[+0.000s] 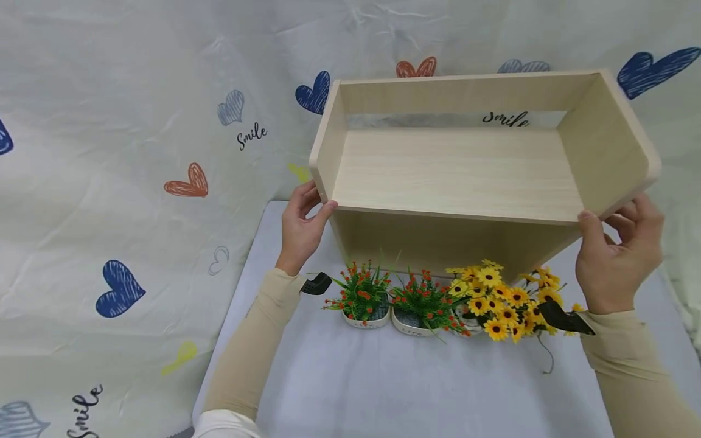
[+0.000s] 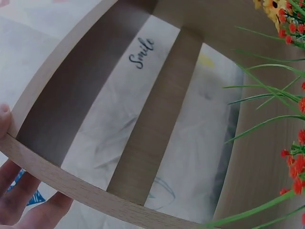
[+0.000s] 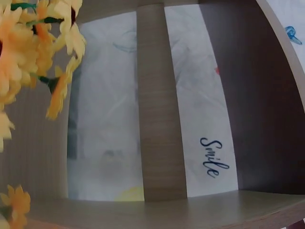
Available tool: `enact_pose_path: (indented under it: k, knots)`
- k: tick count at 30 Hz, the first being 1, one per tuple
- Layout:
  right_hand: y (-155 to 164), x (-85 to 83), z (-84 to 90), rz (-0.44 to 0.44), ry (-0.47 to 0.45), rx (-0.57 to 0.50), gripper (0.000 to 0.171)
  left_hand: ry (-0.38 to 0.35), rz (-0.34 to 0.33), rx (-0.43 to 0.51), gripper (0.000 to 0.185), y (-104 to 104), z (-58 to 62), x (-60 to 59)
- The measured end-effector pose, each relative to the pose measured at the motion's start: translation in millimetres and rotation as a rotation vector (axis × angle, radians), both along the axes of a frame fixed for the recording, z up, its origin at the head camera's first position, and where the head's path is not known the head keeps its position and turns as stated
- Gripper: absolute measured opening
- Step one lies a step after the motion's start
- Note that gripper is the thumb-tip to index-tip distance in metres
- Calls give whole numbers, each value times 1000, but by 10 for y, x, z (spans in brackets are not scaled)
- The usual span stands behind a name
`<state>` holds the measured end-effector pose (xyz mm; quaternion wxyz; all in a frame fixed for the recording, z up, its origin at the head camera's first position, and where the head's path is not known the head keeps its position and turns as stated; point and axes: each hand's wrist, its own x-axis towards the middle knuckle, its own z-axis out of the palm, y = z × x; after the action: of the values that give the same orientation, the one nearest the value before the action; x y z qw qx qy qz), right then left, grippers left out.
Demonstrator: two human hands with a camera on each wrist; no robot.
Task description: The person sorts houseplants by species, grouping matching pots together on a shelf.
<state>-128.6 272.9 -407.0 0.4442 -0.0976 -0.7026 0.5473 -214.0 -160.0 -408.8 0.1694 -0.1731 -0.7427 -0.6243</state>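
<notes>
Two hands lift wooden shelf (image 1: 460,176) by end panels, level: left hand (image 1: 300,228) & right hand (image 1: 619,258) fingers curled on edges, above flower pots (image 1: 421,304) near tabletop (image 1: 383,383) far edge.

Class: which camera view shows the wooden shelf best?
The head view: the whole wooden shelf shows, left hand and right hand gripping its ends. Both wrist views show only inner boards and the back slat.

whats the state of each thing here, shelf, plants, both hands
wooden shelf: gripped at both ends, open side facing the camera, nothing on it
left hand: grips the shelf's left end
right hand: grips the shelf's right end
red-flower pots: upright on the table
yellow flowers: beside the pots
</notes>
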Motion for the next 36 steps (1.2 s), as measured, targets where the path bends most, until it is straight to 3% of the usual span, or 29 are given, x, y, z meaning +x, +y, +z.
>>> enact_pose_path:
  k: [7, 12, 16, 21, 26, 30, 36]
  knots:
    - [154, -30, 9, 10, -20, 36, 48, 9, 6, -103, 56, 56, 15, -45]
    - [226, -24, -40, 20, -77, 87, 51, 8, 7, -104, 54, 60, 10, -31]
    - [270, -14, -49, 29, -107, 108, 52, -10, 49, -129, 54, 91, 15, -28]
    - [351, 22, -31, 75, -187, 107, 53, -66, 88, -127, 69, 159, 55, -32]
    - [474, 133, -53, 59, -314, 154, 52, -48, 126, -155, 72, 191, 97, -53]
    - [636, 281, -164, 8, -447, 102, 54, -18, 156, -215, 68, 207, 108, -49]
    - [898, 622, -537, -120, -781, 59, 56, 175, 264, -492, 57, 222, 111, -20]
